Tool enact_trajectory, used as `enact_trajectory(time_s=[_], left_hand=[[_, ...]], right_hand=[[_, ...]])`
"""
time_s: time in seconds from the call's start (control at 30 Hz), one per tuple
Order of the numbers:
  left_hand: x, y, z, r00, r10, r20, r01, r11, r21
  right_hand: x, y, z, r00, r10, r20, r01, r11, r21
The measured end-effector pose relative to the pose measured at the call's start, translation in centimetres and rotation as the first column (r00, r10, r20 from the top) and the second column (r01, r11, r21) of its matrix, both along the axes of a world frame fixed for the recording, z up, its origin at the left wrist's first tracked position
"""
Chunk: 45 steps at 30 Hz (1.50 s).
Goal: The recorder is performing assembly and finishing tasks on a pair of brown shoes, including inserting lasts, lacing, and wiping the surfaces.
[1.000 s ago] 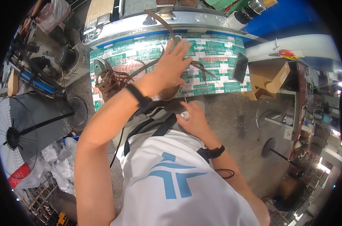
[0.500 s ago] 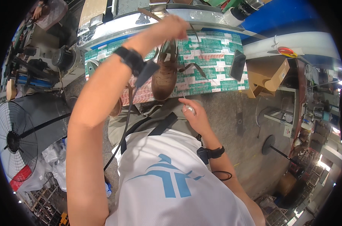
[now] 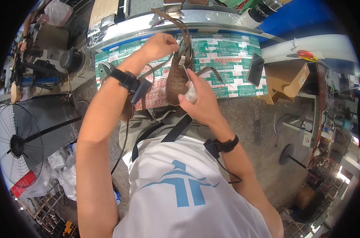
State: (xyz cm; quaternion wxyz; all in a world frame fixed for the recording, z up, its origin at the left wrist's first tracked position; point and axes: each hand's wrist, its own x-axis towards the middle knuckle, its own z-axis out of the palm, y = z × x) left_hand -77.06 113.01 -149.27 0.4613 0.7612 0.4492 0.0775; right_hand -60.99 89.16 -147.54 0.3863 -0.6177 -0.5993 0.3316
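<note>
**Brown lace-up shoe (image 3: 175, 84) at twelve o'clock**

It stands on a green-and-white taped work surface (image 3: 235, 49). At its four o'clock, the right hand (image 3: 204, 99) is clamped on a pale-handled tool (image 3: 191, 93); at eleven, the left hand (image 3: 159, 45) curls, its grip impossible to tell.

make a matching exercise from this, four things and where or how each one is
1. phone
2. cardboard box
3. fan
4. right hand

A. at the picture's far left
B. gripping a whitish object by a brown shoe
C. dark, lying on the green-and-white tabletop
D. open, right of the tabletop

Pairs: 1-C, 2-D, 3-A, 4-B
</note>
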Motion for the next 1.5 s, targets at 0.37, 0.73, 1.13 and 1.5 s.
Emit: enact_trajectory(time_s=[0.37,0.73,1.13,1.5], left_hand=[[1.5,-2.4,1.1,1.0,0.031,0.005,-0.029,0.964,-0.263],[0.9,-0.3,-3.2,0.997,0.074,-0.029,-0.075,0.997,-0.022],[1.3,-1.4,-1.5,0.995,0.083,-0.046,-0.086,0.995,-0.058],[1.8,-2.2,-2.4,0.995,0.099,-0.023,-0.101,0.993,-0.061]], right_hand=[[-2.3,2.4,-2.3,0.895,0.011,0.446,-0.107,0.976,0.191],[-4.3,0.6,-1.5,0.984,0.123,0.126,-0.123,0.992,-0.007],[-6.0,-3.1,-1.0,0.904,0.411,0.12,-0.421,0.903,0.082],[1.6,1.4,-2.3,0.94,-0.009,0.342,-0.054,0.983,0.175]])
